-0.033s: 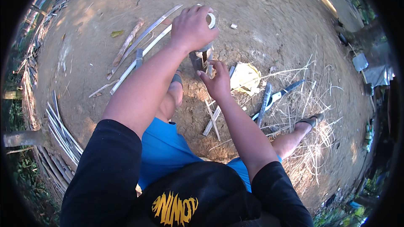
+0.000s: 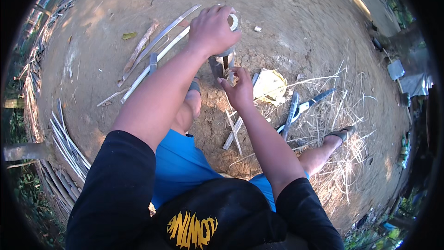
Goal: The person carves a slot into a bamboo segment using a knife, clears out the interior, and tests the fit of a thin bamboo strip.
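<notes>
My left hand (image 2: 212, 30) is wrapped over the top of an upright hollow tube (image 2: 234, 22) that looks like a bamboo section. Its pale cut rim shows beside my fingers. Below the hand, a dark narrow slot runs down the lower part of the tube, and the rest is hidden by my fingers. Just under it my right hand (image 2: 240, 91) has thumb and forefinger curved and apart, close to the slot, with nothing visible between them. Whether a fingertip touches the tube I cannot tell.
Right of my hands lie a yellow-white crumpled sheet (image 2: 270, 86), a dark blade-like tool (image 2: 290, 115) and a white-and-black tool (image 2: 303, 107) amid straw-like shavings (image 2: 340, 157). Long split strips (image 2: 162, 53) and a stick (image 2: 141, 46) lie to the left. More strips (image 2: 69, 146) are farther left.
</notes>
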The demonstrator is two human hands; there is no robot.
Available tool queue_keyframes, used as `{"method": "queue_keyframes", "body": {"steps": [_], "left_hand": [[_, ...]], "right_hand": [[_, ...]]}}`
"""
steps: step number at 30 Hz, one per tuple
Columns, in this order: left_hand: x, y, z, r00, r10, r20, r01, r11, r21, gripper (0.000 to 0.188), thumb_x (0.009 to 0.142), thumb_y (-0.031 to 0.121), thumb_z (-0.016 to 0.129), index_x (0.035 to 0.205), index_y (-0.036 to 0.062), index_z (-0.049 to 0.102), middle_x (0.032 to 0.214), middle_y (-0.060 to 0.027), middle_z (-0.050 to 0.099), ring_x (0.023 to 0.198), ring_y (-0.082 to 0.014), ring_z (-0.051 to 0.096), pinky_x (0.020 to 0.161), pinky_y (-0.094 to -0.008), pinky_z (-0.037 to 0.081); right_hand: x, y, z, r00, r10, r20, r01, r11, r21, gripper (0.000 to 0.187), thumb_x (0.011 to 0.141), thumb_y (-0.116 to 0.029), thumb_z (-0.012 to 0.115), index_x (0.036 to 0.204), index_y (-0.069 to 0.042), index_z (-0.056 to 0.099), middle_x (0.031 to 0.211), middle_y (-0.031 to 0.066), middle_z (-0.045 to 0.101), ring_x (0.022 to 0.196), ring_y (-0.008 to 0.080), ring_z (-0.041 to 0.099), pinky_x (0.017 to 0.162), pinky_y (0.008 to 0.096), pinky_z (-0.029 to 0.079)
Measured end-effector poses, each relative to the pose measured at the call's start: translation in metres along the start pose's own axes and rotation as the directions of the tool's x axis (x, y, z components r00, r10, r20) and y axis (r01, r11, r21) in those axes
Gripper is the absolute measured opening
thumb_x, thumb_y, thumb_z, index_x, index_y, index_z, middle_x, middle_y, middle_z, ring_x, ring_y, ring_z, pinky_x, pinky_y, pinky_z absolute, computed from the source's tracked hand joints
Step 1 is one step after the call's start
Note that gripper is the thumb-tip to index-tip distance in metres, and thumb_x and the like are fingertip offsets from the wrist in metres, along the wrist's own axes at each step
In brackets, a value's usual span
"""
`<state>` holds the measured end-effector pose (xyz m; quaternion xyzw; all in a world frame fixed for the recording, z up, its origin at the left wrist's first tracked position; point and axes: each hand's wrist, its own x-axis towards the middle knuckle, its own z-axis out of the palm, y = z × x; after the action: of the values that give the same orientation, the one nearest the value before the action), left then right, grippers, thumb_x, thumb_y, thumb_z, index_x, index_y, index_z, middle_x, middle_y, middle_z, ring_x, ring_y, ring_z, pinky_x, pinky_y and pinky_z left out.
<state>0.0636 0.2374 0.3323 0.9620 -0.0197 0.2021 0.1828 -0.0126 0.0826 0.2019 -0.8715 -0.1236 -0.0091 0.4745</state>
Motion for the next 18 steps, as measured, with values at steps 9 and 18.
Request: {"method": "queue_keyframes", "body": {"steps": [9,18], "left_hand": [[0.016,-0.003,0.009,0.999,-0.018,0.032,0.018,1.000,-0.004,0.055,0.077,0.039,0.072,0.127,0.0178,0.064,0.128,-0.0099,0.065,0.122,-0.0337,0.059,0.103,-0.0478,0.048],[0.010,0.005,0.008,0.997,0.049,0.061,-0.049,0.999,0.003,0.061,0.078,0.043,0.072,0.130,0.0133,0.062,0.129,-0.0105,0.064,0.123,-0.0306,0.059,0.105,-0.0447,0.048]], "right_hand": [[0.027,-0.004,-0.011,0.981,-0.074,0.178,0.135,0.923,-0.361,0.023,0.092,-0.027,0.068,0.098,-0.004,0.067,0.090,0.0209,0.071,0.086,0.0404,0.070,0.079,0.0498,0.055],[-0.015,0.004,-0.011,0.999,-0.013,0.041,0.023,0.973,-0.229,0.020,0.089,-0.017,0.072,0.102,-0.002,0.069,0.093,0.0201,0.071,0.084,0.0392,0.070,0.075,0.0473,0.056]]}}
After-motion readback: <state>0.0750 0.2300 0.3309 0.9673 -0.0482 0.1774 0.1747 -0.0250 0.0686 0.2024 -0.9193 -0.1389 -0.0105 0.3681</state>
